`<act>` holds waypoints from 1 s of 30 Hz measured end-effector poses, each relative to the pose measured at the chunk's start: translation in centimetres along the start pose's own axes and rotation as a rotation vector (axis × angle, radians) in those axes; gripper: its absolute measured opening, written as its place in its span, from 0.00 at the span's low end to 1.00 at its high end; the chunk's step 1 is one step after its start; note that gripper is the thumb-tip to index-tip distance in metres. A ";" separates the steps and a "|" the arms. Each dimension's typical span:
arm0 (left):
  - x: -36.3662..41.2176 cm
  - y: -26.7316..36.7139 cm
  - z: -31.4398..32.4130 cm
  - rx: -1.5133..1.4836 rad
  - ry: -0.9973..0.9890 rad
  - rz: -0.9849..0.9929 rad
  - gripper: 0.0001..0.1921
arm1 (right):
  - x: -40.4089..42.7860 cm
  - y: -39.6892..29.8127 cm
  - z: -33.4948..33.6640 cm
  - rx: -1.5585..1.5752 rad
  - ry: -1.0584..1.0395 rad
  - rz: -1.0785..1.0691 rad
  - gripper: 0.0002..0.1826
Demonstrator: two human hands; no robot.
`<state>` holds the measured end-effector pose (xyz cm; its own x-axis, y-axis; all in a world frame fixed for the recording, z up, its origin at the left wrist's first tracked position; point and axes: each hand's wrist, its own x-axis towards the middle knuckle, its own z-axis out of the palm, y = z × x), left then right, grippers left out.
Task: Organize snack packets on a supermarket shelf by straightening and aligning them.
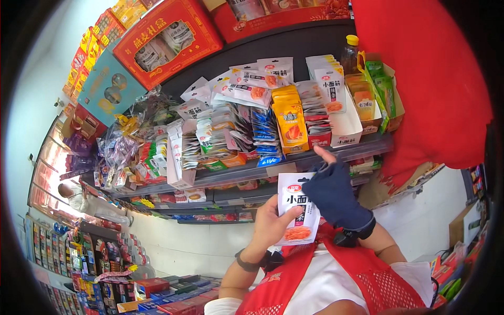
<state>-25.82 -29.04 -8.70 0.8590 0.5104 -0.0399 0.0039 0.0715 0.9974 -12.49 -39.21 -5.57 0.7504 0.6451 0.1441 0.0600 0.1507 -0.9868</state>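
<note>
My bare left hand grips a white snack packet by its left side, thumb across the front. My right hand, in a dark blue fingerless glove, touches the packet's upper right edge, its index finger extended towards the shelf. In front of me, an open white carton has similar white packets standing at its back. To its left are a red box of small packets and a stack of orange packets. More white packets lie loosely on top of the rows further left.
The dark shelf edge runs across before me, with lower shelves under it. Gift boxes stand behind. Red cloth hangs at right. A person is far left. Stacked boxes lie at lower left.
</note>
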 end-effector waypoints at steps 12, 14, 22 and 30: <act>-0.3 -0.6 0.3 -0.071 0.060 0.001 0.15 | 1.0 1.7 -0.9 0.025 -0.017 0.051 0.31; -0.3 -0.7 0.5 -0.041 0.049 -0.003 0.14 | 1.7 3.3 -0.6 0.100 0.080 0.072 0.30; 0.2 -0.8 0.3 -0.086 0.032 -0.031 0.14 | 2.0 2.9 -0.9 -0.001 0.189 0.100 0.18; 1.4 -1.1 0.6 -0.148 0.154 0.101 0.17 | 3.0 3.5 0.0 -0.145 0.244 0.235 0.23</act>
<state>-24.32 -28.87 -9.83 0.7631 0.6451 0.0399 -0.1632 0.1326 0.9776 -10.04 -36.77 -8.59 0.8887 0.4490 -0.0925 -0.0532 -0.0994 -0.9936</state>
